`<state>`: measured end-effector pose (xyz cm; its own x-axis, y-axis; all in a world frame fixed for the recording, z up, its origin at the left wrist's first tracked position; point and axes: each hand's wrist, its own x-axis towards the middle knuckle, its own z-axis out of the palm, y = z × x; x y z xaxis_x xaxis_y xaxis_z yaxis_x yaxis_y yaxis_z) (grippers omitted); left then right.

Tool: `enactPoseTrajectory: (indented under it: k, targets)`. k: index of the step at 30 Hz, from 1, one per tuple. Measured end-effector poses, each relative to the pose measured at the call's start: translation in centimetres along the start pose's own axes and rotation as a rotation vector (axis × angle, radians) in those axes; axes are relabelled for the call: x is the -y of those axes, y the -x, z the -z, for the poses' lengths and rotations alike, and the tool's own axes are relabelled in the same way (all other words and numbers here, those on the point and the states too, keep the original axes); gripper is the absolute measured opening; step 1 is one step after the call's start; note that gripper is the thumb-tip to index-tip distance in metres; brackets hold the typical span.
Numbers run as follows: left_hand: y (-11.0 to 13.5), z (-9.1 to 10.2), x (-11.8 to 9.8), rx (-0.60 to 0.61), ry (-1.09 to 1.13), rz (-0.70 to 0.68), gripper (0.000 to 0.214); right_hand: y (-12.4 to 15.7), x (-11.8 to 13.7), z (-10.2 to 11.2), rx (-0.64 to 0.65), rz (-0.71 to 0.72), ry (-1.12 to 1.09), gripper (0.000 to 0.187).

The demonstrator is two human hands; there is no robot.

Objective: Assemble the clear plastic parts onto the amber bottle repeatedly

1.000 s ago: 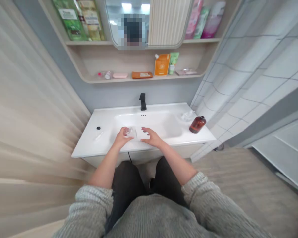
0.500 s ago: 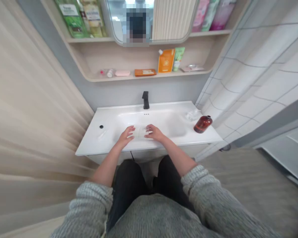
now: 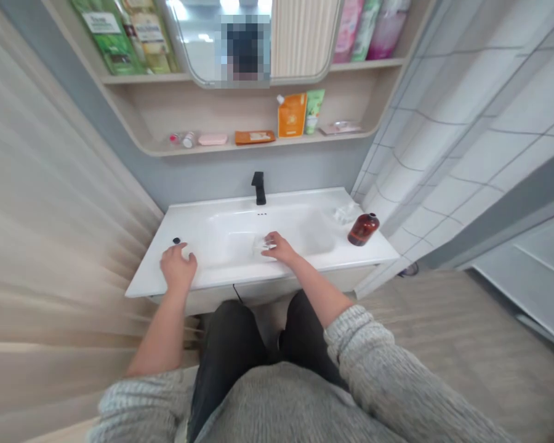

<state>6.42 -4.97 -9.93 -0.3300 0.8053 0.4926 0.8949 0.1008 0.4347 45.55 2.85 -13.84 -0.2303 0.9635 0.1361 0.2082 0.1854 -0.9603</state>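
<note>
Over the basin of the white sink [image 3: 305, 215], my right hand [image 3: 279, 247] grips the side of a small clear container [image 3: 260, 246]. Its exact kind is hard to make out. My left hand [image 3: 178, 266] is over the left counter, palm down, with its fingers curved and the thumb apart. Just beyond those fingers lies a small round black piece [image 3: 176, 240]. Whatever lies under the left palm is hidden.
A black faucet [image 3: 259, 187] stands behind the basin. On the right counter are a brown bottle without a cap [image 3: 364, 229] and a clear-white item [image 3: 345, 213]. Above, a shelf [image 3: 203, 149] holds an orange pouch [image 3: 291, 115], a green tube [image 3: 314, 112] and small packets.
My left hand has left the clear container and moved left to the counter, over where a thin whitish item lay. My right hand stays at the container. The view has shifted slightly right.
</note>
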Motion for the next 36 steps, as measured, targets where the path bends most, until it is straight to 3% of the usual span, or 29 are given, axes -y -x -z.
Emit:
enactPoseTrajectory:
  k: [3,7,12,16,19,21,25,29,32,36]
  targets:
    - [-0.5,2.1,3.8,0.068,-0.199,0.114,0.061,-0.2,0.0,0.0,0.009,0.006,0.015,0.064]
    - [-0.7,2.7,6.4,0.203,-0.241,0.101,0.056,-0.3,0.1,-0.1,0.007,-0.001,0.015,0.062]
    - [-0.9,2.5,7.5,0.145,-0.161,0.083,0.042,0.1,0.3,0.0,0.013,0.014,0.021,0.062]
    - [-1.1,2.6,7.0,0.146,-0.074,0.098,0.031,0.2,0.3,0.1,0.025,0.017,0.039,0.064]
    - [-0.9,2.3,4.8,0.130,0.113,0.146,0.030,0.1,0.4,0.0,0.030,0.024,0.041,0.064]
    - [-0.6,1.6,2.1,0.162,0.294,0.146,0.033,0.1,0.4,0.0,0.041,0.035,0.028,0.063]
    - [-0.3,-0.2,-4.9,0.359,0.522,-0.056,0.035,0.2,0.6,0.0,0.030,0.034,0.012,0.062]
    - [-1.3,-0.9,-10.5,0.415,0.522,-0.209,0.041,0.6,0.7,0.0,0.042,0.051,0.066,0.061]
    - [-2.6,-0.2,-12.4,0.463,0.410,-0.335,0.039,0.8,0.8,0.0,0.052,0.072,0.112,0.062]
    - [-3.8,1.3,-13.2,0.536,0.269,-0.510,0.035,0.9,0.9,-0.1,0.051,0.120,0.156,0.061]
